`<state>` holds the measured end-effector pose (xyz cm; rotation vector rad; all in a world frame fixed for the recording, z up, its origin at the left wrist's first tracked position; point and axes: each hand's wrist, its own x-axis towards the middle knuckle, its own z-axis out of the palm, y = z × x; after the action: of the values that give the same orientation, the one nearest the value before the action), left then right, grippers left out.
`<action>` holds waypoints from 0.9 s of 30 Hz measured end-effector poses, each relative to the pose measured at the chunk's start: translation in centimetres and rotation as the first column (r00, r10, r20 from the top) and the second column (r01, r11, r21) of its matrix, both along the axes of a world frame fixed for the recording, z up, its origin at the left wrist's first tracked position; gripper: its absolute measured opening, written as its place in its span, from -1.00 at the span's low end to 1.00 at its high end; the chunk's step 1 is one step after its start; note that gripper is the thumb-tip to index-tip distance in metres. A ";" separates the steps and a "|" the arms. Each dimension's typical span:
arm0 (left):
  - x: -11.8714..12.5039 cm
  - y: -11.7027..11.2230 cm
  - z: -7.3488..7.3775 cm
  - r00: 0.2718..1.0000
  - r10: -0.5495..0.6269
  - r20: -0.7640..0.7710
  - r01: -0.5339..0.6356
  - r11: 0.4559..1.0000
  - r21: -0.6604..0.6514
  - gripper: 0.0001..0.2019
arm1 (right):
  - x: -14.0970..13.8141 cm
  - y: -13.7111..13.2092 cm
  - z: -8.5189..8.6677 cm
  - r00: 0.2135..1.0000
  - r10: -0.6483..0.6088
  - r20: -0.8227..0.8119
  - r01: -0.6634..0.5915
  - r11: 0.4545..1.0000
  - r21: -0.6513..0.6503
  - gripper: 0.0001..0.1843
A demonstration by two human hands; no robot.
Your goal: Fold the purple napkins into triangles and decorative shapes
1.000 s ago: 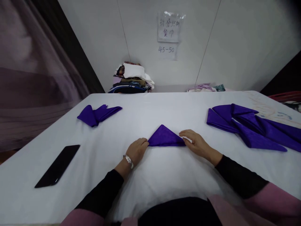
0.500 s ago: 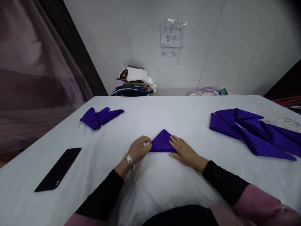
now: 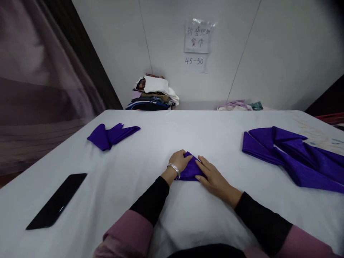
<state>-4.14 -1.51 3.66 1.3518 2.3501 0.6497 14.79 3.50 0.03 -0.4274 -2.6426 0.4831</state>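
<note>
A purple cloth napkin (image 3: 190,171), folded into a small triangle, lies in front of me on the white-covered table. My left hand (image 3: 180,160) reaches over its left side, with thumb and fingers closed on the cloth near the top point. A silver bracelet (image 3: 174,170) circles that wrist. Flat against the napkin's right side rests my right hand (image 3: 213,179), its fingers stretched out. The hands hide both lower corners of the triangle.
On the left lie another folded purple napkin (image 3: 111,137) and a black flat slab (image 3: 57,201). Several purple napkins (image 3: 292,154) are spread at the right. Behind the white table (image 3: 150,143) are piled clothes (image 3: 154,93) and a wall with handwritten signs (image 3: 197,42).
My left hand has moved from the triangle's lower left corner up and right to near its top point. My right hand stays on the right side. The view has shifted slightly.
</note>
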 end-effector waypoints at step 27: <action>0.1 0.2 -0.6 0.996 -0.082 0.029 0.082 0.997 0.000 -0.67 | 0.1 0.0 0.6 0.997 0.066 -0.028 -0.067 0.996 -0.054 -0.31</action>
<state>-4.08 -1.27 3.06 1.4203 2.2594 0.6396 14.85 3.49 0.59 -0.3482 -2.6298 0.5798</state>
